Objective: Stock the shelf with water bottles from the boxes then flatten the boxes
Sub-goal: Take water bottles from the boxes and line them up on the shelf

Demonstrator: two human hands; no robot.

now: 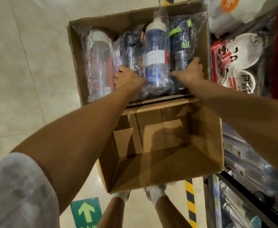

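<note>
While both hands reach into the far box (pixel 79 51), the step in hand reads as lifting wrapped bottles out for the shelf (pixel 250 162) at the right.

Hands: left hand (pixel 128 78) curls round the lower end of a dark bottle (pixel 131 51), its fingertips hidden behind the film. Right hand (pixel 190 71) lies flat with straight fingers against the green-capped bottle (pixel 182 46), pressing rather than gripping.

Method, as judged: close the right hand fully round one bottle before lifting; take each by the body, not by the loose film, which looks likely to slip or tear; draw straight up so that neighbours do not tip.

Stock, far box: four bottles lying side by side, caps away from the person, each in a clear crinkled bag.
- clear bottle (pixel 100 63), pale cap, orange trim, leftmost.
- dark bottle, second.
- blue bottle (pixel 156 55), white cap, white label with red patch, lying highest.
- green-capped bottle, dark body, rightmost.

Near box (pixel 209 145): open, no bottles seen inside, bottom flaps showing; it appears ready for flattening.
</note>
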